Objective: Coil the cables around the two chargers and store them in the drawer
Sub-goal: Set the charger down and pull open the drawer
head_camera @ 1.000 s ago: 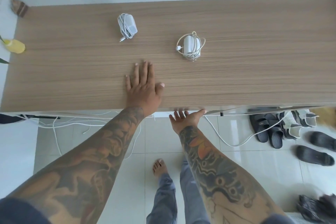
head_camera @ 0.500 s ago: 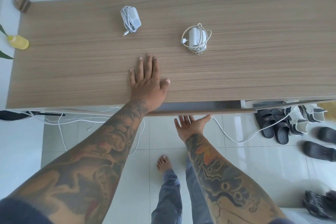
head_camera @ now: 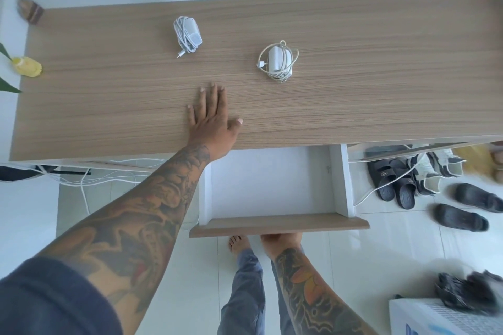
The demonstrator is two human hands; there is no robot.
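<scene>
My left hand [head_camera: 213, 119] lies flat on the wooden desk top [head_camera: 381, 84] with the fingers straight, near the front edge. My right hand [head_camera: 281, 243] is under the front panel of the drawer [head_camera: 277, 224], which stands pulled out with a white inside; its fingers are hidden, so I cannot tell how they grip. Both chargers, the left charger [head_camera: 187, 35] and the right charger [head_camera: 278, 61], rest on the desk top with cables coiled around them, well apart.
</scene>
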